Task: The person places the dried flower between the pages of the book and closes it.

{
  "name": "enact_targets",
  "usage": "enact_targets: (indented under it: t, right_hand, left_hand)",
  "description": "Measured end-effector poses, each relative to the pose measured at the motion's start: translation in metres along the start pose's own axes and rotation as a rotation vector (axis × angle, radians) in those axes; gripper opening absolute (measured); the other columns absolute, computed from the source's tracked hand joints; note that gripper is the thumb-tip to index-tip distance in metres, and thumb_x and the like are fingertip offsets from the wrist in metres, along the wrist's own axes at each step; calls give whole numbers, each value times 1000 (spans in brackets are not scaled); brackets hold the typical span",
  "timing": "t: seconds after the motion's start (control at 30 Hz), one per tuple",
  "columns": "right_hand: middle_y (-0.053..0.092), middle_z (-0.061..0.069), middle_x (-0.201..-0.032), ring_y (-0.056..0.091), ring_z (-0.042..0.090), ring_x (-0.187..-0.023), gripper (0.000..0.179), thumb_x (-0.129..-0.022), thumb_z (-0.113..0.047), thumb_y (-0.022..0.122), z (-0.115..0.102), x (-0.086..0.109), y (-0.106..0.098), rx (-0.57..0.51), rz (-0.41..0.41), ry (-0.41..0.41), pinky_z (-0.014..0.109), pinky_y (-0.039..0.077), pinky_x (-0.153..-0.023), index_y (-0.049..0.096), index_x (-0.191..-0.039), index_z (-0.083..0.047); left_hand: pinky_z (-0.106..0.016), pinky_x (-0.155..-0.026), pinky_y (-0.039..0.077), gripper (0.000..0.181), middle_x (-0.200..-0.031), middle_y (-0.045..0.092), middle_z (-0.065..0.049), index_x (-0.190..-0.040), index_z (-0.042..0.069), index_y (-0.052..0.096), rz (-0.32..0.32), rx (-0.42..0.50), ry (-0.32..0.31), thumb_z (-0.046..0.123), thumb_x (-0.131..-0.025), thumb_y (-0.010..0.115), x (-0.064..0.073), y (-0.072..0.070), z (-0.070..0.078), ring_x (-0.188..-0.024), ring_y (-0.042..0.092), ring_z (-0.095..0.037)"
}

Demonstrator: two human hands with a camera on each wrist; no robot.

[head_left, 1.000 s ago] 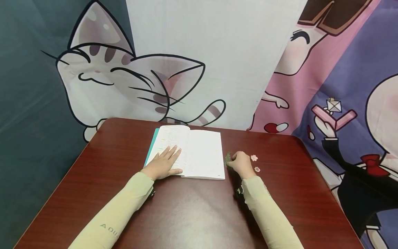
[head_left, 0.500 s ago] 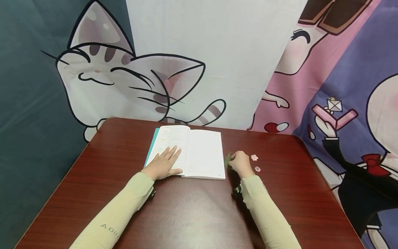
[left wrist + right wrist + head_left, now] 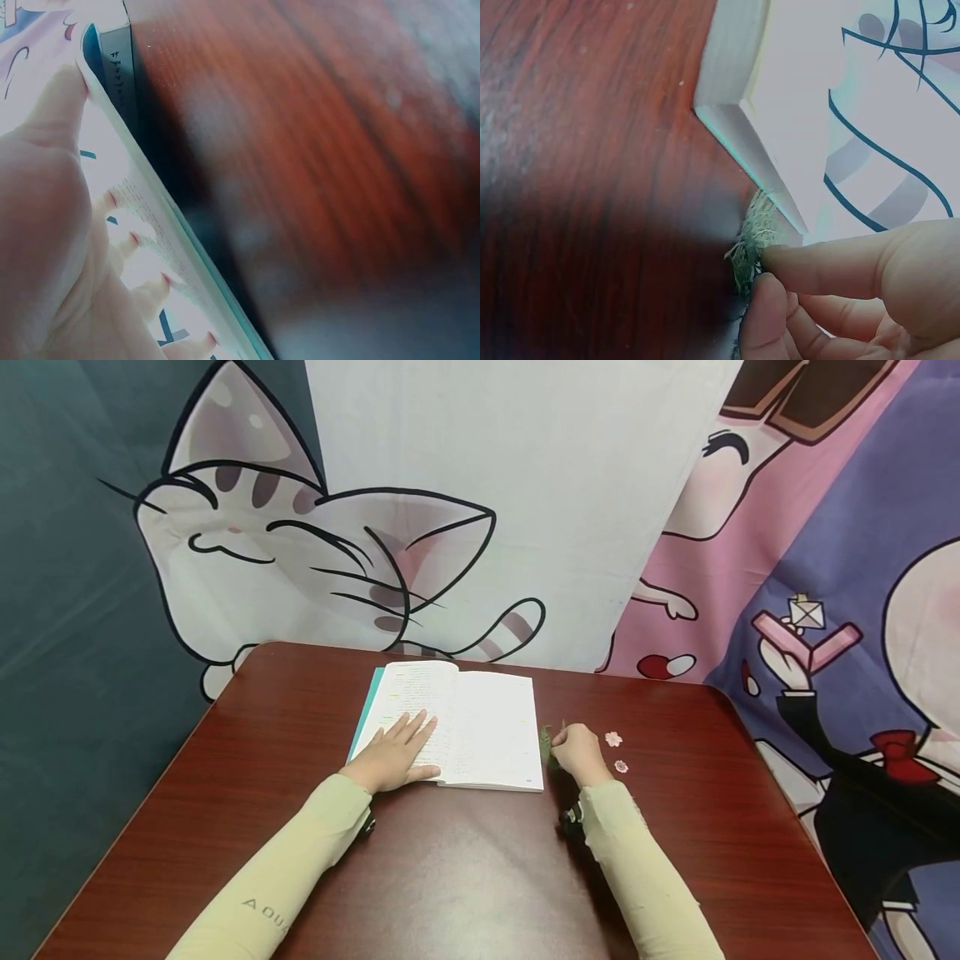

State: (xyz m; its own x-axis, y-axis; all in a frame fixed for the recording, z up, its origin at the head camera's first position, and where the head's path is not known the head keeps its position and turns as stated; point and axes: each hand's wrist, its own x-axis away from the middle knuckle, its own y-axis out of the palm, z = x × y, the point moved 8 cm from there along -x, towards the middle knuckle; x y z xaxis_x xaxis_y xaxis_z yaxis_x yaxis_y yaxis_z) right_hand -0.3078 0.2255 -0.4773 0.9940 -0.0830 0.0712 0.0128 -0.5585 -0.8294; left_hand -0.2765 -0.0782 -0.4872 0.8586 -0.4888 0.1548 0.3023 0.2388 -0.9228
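Fern sprig [image 3: 756,226] is being pinched between thumb and fingertips of the right hand [image 3: 582,755], just beside the right edge of the open book [image 3: 495,731]. From the left: the left hand [image 3: 393,758] is resting flat, fingers spread, on the left page [image 3: 408,693], showing no shift over the last second; the book is keeping its place on the desk [image 3: 465,877]. Well apart from it, the right hand is edging slightly leftward, and the fronds are now showing a different outline, as if the sprig is being turned. That is suggesting an adjusting of hold rather than a setting down. Whether the sprig is touching the book, the blurred right wrist view is not settling. Rightmost, a pale pink blossom [image 3: 613,739] and a smaller pink blossom [image 3: 621,767] are lying untouched.
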Motion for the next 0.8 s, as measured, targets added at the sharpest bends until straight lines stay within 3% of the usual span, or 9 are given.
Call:
enact_targets:
  t: [0.2,0.5,0.8]
  right_hand:
    - [72,19,-93,61,32,-80,10,-85,2,67,-2,4,-6,-34,3,-9,45,53,-75,75,-88,6]
    - [71,16,-91,58,27,-76,8,-90,0,68,0,7,-10,-99,0,17,38,50,-67,76,-88,3]
    - [71,17,-92,58,27,-75,6,-86,2,68,0,10,-13,-148,31,-1,35,49,-65,74,-87,3]
  left_hand:
    - [-68,-117,16,85,-170,11,-14,-164,10,16,-3,-12,-4,54,-101,54,-2,3,-2,-154,10,-40]
    - [-68,-117,16,87,-170,9,-14,-164,11,15,-8,-9,1,55,-101,54,-3,3,-2,-155,8,-40]
    - [-69,-116,16,87,-170,9,-14,-164,11,14,-12,-8,5,55,-101,54,-2,2,-2,-154,8,-40]
